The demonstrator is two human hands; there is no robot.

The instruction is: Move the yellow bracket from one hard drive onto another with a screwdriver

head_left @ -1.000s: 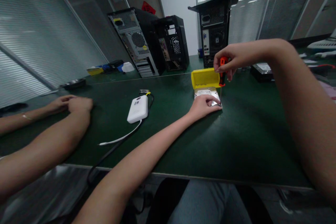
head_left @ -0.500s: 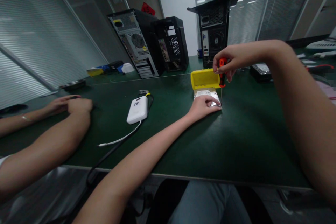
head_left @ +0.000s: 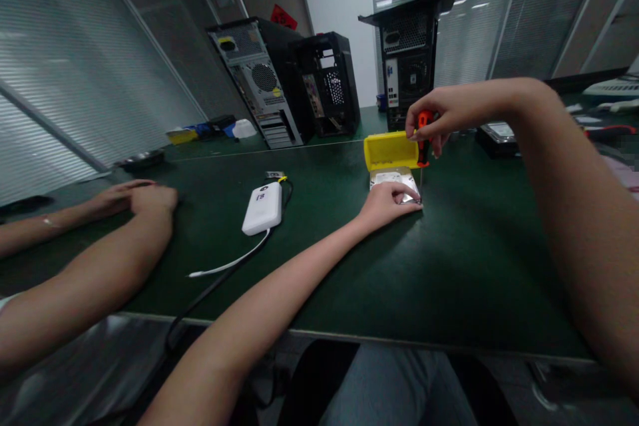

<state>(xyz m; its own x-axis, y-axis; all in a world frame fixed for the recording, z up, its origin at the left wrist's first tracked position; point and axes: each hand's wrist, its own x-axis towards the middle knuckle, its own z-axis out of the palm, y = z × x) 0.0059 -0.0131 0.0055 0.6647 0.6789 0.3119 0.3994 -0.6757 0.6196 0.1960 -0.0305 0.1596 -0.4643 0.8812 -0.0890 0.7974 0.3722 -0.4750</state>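
A silver hard drive (head_left: 394,176) lies on the green table, and my left hand (head_left: 387,204) grips its near end with thumb and fingers. My right hand (head_left: 433,121) is closed round the orange and black handle of a screwdriver (head_left: 424,158). The screwdriver stands upright, its thin shaft running down to the drive's near right corner, beside my left fingertips. Just behind the drive sits an open yellow case (head_left: 391,150) with small bits along its lower edge. The exact contact of the screwdriver tip is too small to make out.
A white power bank (head_left: 262,208) with cables lies left of my forearm. Another person's hands (head_left: 144,200) rest at the table's left. Computer towers (head_left: 284,86) and another tower (head_left: 409,66) stand at the back. A black boxy device (head_left: 499,140) lies beyond my right arm.
Both hands keep their hold on the drive and the screwdriver. The whole view has shifted very slightly; nothing else has visibly moved.
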